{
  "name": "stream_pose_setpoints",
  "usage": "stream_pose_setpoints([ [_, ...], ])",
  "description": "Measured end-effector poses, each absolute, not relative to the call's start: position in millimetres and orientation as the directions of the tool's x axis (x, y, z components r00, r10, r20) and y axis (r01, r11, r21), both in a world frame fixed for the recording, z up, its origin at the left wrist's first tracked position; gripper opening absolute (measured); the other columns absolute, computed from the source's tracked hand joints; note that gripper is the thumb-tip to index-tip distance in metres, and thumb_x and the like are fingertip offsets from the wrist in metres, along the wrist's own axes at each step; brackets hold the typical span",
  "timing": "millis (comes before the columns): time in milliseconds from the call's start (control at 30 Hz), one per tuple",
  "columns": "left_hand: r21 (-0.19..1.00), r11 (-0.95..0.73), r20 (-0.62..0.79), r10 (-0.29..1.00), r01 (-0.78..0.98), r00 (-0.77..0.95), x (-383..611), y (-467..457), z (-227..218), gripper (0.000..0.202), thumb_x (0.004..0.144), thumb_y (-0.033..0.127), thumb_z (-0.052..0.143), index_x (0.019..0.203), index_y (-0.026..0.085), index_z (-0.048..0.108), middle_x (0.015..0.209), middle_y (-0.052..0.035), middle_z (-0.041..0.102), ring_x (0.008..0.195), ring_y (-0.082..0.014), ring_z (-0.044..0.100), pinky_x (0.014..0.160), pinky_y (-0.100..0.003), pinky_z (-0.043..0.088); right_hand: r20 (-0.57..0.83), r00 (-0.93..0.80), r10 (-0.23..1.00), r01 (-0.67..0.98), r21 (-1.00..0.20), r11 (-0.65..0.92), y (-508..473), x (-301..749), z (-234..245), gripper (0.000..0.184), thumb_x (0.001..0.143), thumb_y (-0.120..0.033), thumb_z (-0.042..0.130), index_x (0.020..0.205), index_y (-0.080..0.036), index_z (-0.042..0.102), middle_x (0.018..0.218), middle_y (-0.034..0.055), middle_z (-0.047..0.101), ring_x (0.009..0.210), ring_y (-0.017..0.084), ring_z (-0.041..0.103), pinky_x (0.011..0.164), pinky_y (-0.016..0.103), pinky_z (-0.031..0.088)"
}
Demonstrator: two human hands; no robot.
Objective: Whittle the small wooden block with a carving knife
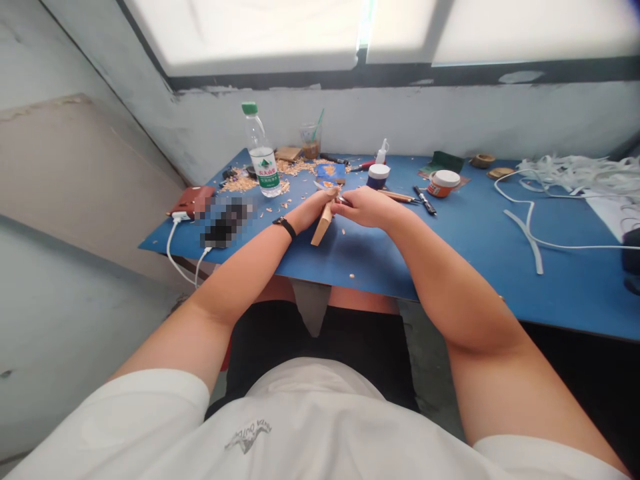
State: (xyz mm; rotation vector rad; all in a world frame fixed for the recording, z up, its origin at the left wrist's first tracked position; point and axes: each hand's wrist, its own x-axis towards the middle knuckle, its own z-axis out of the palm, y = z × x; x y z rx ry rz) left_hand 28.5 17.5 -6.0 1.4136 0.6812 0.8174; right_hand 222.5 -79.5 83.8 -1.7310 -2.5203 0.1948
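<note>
My left hand [313, 208] is closed around a light wooden stick [321, 227] that slants down toward me over the blue table [450, 247]. A dark watch sits on that wrist. My right hand [367, 205] is closed on a small carving tool whose thin metal tip [343, 199] rests against the upper end of the stick. Both hands meet above the table's near middle. Wood shavings [280, 183] lie scattered around them.
A green-capped water bottle [263, 155], a plastic cup [311, 140], two small jars [443, 183], pens [425, 199], a glue bottle [383, 151] and a brown wallet [193, 199] stand behind the hands. White cables [530, 233] and strips trail at the right. A wall is close on the left.
</note>
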Motion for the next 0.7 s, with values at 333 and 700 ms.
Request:
stream_pose_setpoints([
  [333, 0.999, -0.031, 0.000, 0.765, 0.037, 0.644, 17, -4, 11, 0.033, 0.102, 0.042, 0.083, 0.080, 0.021, 0.071, 0.082, -0.0026, 0.070, 0.078, -0.0176, 0.067, 0.087, -0.036, 0.059, 0.001, -0.277, 0.961, 0.961, -0.019, 0.277, -74, 219, 81, 0.057, 0.126, -0.061, 0.060, 0.127, -0.019, 0.099, 0.116, 0.0193, 0.096, 0.109, 0.036, 0.086, 0.084, 0.039, 0.052],
  [700, 0.971, -0.238, 0.186, 0.777, 0.006, 0.601, 20, 8, -7, 0.059, 0.096, 0.074, 0.075, 0.066, 0.029, 0.052, 0.072, -0.0059, 0.053, 0.074, -0.0219, 0.050, 0.077, -0.043, 0.051, 0.055, -0.155, 0.986, 0.988, 0.015, 0.154, -68, 215, 68, 0.075, 0.129, -0.079, 0.058, 0.125, -0.016, 0.097, 0.118, 0.0280, 0.094, 0.118, 0.044, 0.088, 0.088, 0.043, 0.061],
])
